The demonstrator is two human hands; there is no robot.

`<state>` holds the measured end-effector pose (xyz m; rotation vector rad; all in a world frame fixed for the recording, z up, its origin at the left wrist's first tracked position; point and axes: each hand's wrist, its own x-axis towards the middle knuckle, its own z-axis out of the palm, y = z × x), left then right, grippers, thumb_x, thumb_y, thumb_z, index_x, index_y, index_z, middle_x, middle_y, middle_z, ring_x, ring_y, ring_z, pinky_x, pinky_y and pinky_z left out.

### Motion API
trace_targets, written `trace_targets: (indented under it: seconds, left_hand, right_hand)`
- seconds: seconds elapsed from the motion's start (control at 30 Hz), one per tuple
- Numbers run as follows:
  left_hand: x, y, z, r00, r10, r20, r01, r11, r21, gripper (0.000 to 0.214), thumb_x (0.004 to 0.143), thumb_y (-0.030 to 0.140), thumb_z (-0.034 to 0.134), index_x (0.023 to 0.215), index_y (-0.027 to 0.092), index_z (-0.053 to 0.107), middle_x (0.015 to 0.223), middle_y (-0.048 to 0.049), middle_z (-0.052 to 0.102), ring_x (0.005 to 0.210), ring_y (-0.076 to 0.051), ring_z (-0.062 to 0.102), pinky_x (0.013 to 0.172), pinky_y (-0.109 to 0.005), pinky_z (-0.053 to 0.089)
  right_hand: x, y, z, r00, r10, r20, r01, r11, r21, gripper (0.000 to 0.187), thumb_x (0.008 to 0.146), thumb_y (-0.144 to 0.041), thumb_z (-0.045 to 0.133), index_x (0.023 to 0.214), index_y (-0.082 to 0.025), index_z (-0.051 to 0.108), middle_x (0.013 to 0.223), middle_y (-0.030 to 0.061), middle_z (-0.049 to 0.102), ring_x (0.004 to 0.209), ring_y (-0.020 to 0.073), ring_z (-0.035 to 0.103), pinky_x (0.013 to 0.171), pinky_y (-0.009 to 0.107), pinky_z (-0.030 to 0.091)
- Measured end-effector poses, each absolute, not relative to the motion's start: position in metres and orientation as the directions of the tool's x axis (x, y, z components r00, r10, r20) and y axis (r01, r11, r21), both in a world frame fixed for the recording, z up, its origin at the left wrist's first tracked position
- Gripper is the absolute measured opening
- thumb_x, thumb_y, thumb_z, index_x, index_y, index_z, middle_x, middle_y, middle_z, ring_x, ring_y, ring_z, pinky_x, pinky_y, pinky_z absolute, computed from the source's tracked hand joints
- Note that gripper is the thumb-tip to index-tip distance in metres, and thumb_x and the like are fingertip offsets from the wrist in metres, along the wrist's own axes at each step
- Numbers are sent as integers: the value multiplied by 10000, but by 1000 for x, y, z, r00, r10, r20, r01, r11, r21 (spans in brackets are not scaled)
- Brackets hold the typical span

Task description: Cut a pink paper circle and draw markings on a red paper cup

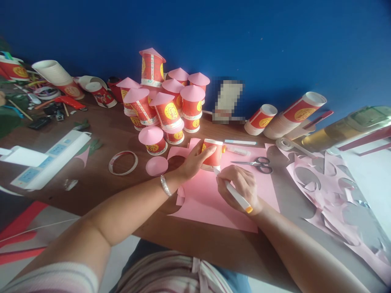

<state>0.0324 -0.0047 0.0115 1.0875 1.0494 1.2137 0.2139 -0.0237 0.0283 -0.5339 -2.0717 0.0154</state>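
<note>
My left hand (pixel 197 160) is closed around a red paper cup (pixel 216 154) with a white band at its lower end. The cup stands on a sheet of pink paper (pixel 195 199). A white marker pen (pixel 238 196) with an orange end is gripped in my right hand (pixel 238 183), its tip at the cup's lower white band. Scissors (pixel 259 163) lie just right of my hands, and a glue stick (pixel 238 150) lies behind the cup. Left of my left wrist is a pink paper disc (pixel 157 166).
Several red cups with pink cone tops (pixel 166 110) are stacked behind. Nested paper cups (pixel 296 114) lean at back right. Pink paper scraps (pixel 326 191) cover the right side. A tape ring (pixel 123 162) and a power strip (pixel 51 158) lie to the left, before a blue wall (pixel 195 32).
</note>
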Motion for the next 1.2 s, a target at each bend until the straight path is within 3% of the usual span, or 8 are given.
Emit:
trace_targets:
  seconds: [0.13, 0.47, 0.93, 1.2]
  left_hand:
    - [33, -5, 12, 98, 993, -64, -200, 83, 976, 384, 986, 603, 672, 1045, 225, 636, 1081, -52, 636, 1062, -246, 606, 969, -432, 567]
    - [33, -3, 10, 67, 997, 39, -99, -33, 995, 350, 1011, 569, 629, 1008, 218, 618, 1044, -41, 630, 1036, -226, 593, 1012, -412, 516]
    - [32, -4, 15, 70, 997, 44, -52, -41, 998, 342, 1018, 551, 624, 928, 225, 570, 982, -31, 583, 979, -220, 559, 983, -426, 499]
    - [32, -4, 14, 73, 996, 42, -65, -37, 997, 345, 1017, 551, 626, 917, 228, 560, 984, -31, 592, 989, -221, 573, 971, -404, 502]
  right_hand:
    - [214, -23, 28, -438, 374, 817, 373, 903, -213, 243, 916, -16, 607, 962, -246, 542, 719, -47, 628, 558, 114, 574, 556, 248, 468]
    - [214, -22, 27, -441, 384, 812, 394, 895, -209, 228, 946, -35, 597, 966, -255, 538, 730, -45, 648, 571, 114, 606, 553, 251, 482]
    - [213, -20, 28, -451, 373, 811, 392, 899, -196, 220, 960, -40, 593, 1015, -249, 550, 750, -38, 663, 577, 117, 605, 558, 253, 496]
    - [213, -20, 25, -408, 397, 822, 416, 882, -220, 265, 916, -2, 607, 993, -251, 559, 741, -52, 658, 599, 125, 633, 567, 253, 481]
